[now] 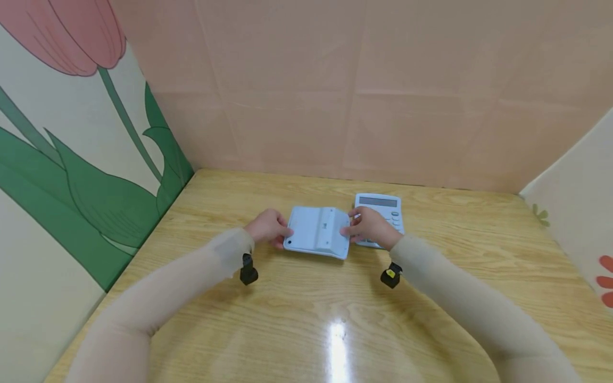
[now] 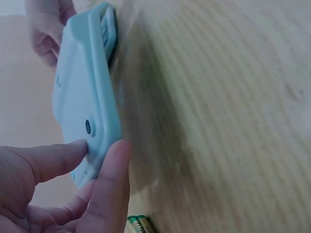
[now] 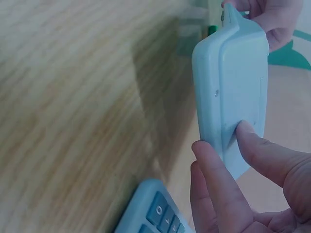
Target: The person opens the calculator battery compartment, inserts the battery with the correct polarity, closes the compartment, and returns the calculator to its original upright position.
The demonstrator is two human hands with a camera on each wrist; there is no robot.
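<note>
A light blue calculator [image 1: 306, 229] is held back side up just over the table, its raised ridge toward the right. My left hand [image 1: 268, 227] pinches its left edge, thumb on the back close to a small dark round spot and fingers underneath, as the left wrist view [image 2: 92, 194] shows too. On the opposite edge my right hand [image 1: 375, 229] grips with the thumb on the back and fingers below. Behind the right hand lies a second calculator [image 1: 378, 202], face up and partly covered by that hand. The held calculator's keys are mostly hidden.
Green batteries [image 2: 141, 224] lie on the wooden table [image 1: 287, 314], at the bottom of the left wrist view. A pinkish-brown sheet [image 1: 354, 106] stands behind the table, and a tulip-patterned panel [image 1: 76, 175] borders its left side.
</note>
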